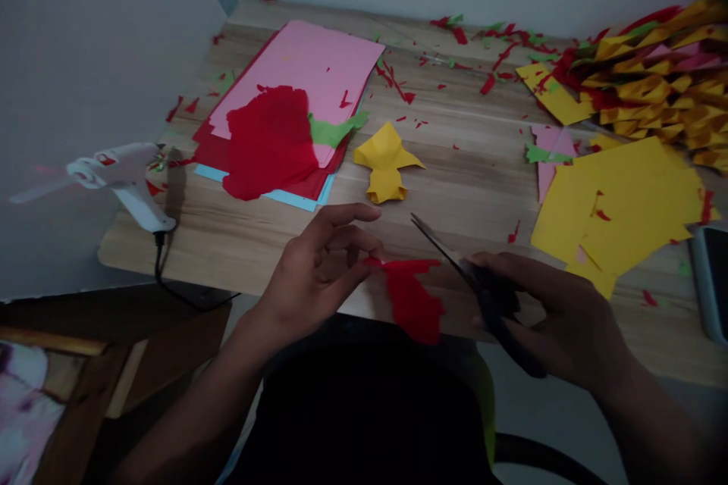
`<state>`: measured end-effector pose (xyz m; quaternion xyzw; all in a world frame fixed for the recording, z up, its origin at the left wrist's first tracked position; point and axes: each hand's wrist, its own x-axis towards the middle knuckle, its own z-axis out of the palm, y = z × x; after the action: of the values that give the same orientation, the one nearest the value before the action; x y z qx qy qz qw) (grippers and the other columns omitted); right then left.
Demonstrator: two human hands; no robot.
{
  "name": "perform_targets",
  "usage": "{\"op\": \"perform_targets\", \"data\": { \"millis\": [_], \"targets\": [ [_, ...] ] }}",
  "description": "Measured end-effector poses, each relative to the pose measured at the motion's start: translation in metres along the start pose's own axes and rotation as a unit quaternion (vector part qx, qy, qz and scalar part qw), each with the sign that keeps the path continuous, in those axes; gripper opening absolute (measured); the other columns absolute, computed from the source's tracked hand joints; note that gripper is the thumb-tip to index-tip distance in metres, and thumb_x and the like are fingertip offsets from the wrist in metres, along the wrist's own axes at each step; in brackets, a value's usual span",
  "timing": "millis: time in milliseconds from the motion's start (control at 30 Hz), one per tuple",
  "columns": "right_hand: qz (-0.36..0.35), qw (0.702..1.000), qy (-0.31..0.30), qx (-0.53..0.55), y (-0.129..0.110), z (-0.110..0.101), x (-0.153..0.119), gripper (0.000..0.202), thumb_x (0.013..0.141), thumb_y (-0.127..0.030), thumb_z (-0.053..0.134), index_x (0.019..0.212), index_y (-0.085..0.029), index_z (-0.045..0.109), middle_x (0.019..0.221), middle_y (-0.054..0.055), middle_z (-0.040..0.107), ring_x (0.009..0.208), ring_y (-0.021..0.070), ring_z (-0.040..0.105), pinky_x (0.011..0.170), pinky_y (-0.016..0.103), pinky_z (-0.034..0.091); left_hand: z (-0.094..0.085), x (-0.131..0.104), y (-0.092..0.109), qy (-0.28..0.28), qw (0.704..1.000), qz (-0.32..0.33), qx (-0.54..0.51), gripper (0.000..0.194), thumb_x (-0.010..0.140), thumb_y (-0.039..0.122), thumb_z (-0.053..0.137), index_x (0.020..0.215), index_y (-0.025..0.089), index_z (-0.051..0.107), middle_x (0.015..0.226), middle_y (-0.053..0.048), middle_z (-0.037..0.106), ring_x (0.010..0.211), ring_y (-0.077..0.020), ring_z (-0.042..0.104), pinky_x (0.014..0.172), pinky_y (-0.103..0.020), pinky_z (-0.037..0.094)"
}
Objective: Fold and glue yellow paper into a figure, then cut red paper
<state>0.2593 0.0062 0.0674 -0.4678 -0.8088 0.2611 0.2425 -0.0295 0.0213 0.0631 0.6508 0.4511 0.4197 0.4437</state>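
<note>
Between the fingertips of my left hand [327, 265] hangs a piece of red paper [416, 303], its lower part drooping over the table's front edge. My right hand [560, 314] grips dark-handled scissors [452, 254], whose blades point up and left, just right of the red paper and apart from it. A folded yellow paper shape [387, 163] lies on the table just beyond my left fingertips. Farther left, a larger crumpled red paper piece [270, 140] rests on a stack of pink sheets [307, 64], with a green paper strip [335, 129] beside it.
A white glue gun [122, 178] stands at the table's left edge, its cord hanging down. Yellow sheets [619, 204] lie at right, below a heap of folded yellow paper pieces [671, 87]. A phone-like object [710, 284] sits at far right. Red and green scraps litter the wooden table [466, 136].
</note>
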Motion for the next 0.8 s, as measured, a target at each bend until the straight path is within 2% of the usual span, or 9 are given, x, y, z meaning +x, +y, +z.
{"op": "perform_targets", "data": {
  "millis": [133, 333, 400, 500, 567, 600, 733, 800],
  "targets": [
    [0.017, 1.000, -0.019, 0.004, -0.005, -0.004, -0.002, 0.042, 0.081, -0.033, 0.069, 0.121, -0.027, 0.059, 0.102, 0.006, 0.073, 0.084, 0.0215, 0.073, 0.070, 0.030, 0.062, 0.001, 0.000, 0.000, -0.006, 1.000, 0.002, 0.018, 0.040, 0.089, 0.019, 0.066, 0.126, 0.023, 0.052, 0.084, 0.000, 0.069, 0.077, -0.0132, 0.067, 0.072, -0.027, 0.051],
    [0.060, 0.994, -0.020, 0.092, 0.001, 0.004, -0.006, 0.047, 0.078, -0.038, 0.075, 0.119, -0.025, 0.057, 0.091, 0.003, 0.069, 0.074, 0.0178, 0.070, 0.068, 0.028, 0.061, 0.000, 0.000, -0.004, -0.020, 0.997, 0.019, 0.066, 0.041, 0.089, 0.016, 0.066, 0.127, 0.026, 0.054, 0.089, 0.000, 0.070, 0.078, -0.0124, 0.065, 0.075, -0.026, 0.050],
    [0.081, 0.988, 0.012, 0.131, 0.005, 0.009, -0.006, 0.046, 0.076, -0.036, 0.079, 0.115, -0.026, 0.057, 0.091, 0.002, 0.069, 0.075, 0.0182, 0.071, 0.069, 0.028, 0.061, -0.001, 0.001, -0.008, -0.021, 0.995, 0.024, 0.099, 0.036, 0.088, 0.017, 0.067, 0.122, 0.025, 0.058, 0.092, -0.001, 0.070, 0.081, -0.0132, 0.065, 0.077, -0.026, 0.049],
    [0.109, 0.970, 0.132, 0.175, 0.009, 0.015, -0.001, 0.035, 0.074, -0.027, 0.081, 0.102, -0.026, 0.061, 0.087, 0.000, 0.069, 0.074, 0.0162, 0.071, 0.069, 0.027, 0.062, 0.000, 0.003, -0.015, -0.021, 0.993, 0.014, 0.113, 0.018, 0.090, 0.019, 0.064, 0.108, 0.021, 0.065, 0.095, -0.003, 0.068, 0.086, -0.0153, 0.064, 0.077, -0.027, 0.049],
    [0.128, 0.958, 0.191, 0.173, 0.010, 0.016, 0.002, 0.030, 0.076, -0.021, 0.078, 0.103, -0.025, 0.064, 0.086, 0.000, 0.070, 0.076, 0.0163, 0.072, 0.074, 0.029, 0.062, 0.002, 0.004, -0.021, -0.013, 0.996, 0.002, 0.091, 0.011, 0.091, 0.020, 0.061, 0.100, 0.019, 0.067, 0.095, -0.004, 0.066, 0.087, -0.0158, 0.062, 0.078, -0.027, 0.049],
    [0.137, 0.956, 0.199, 0.164, 0.010, 0.017, 0.003, 0.031, 0.078, -0.020, 0.076, 0.107, -0.024, 0.065, 0.086, 0.001, 0.071, 0.078, 0.0168, 0.072, 0.076, 0.030, 0.063, 0.003, 0.005, -0.023, -0.004, 0.997, 0.000, 0.073, 0.010, 0.091, 0.020, 0.060, 0.097, 0.019, 0.067, 0.096, -0.005, 0.066, 0.089, -0.0161, 0.062, 0.079, -0.028, 0.050],
    [0.136, 0.974, 0.140, 0.117, 0.009, 0.018, 0.006, 0.038, 0.082, -0.022, 0.073, 0.119, -0.026, 0.066, 0.091, 0.002, 0.073, 0.079, 0.0186, 0.072, 0.078, 0.036, 0.062, 0.010, 0.006, -0.028, 0.032, 0.999, -0.013, -0.029, 0.008, 0.091, 0.020, 0.060, 0.093, 0.019, 0.067, 0.099, -0.006, 0.067, 0.099, -0.0177, 0.063, 0.086, -0.031, 0.052],
    [0.119, 0.982, 0.125, 0.071, 0.007, 0.018, 0.006, 0.037, 0.083, -0.024, 0.071, 0.120, -0.027, 0.066, 0.093, 0.002, 0.072, 0.080, 0.0197, 0.070, 0.080, 0.039, 0.061, 0.014, 0.005, -0.028, 0.036, 0.996, -0.030, -0.073, 0.007, 0.091, 0.021, 0.060, 0.092, 0.019, 0.067, 0.096, -0.006, 0.067, 0.097, -0.0171, 0.063, 0.084, -0.030, 0.053]
  ]
}}
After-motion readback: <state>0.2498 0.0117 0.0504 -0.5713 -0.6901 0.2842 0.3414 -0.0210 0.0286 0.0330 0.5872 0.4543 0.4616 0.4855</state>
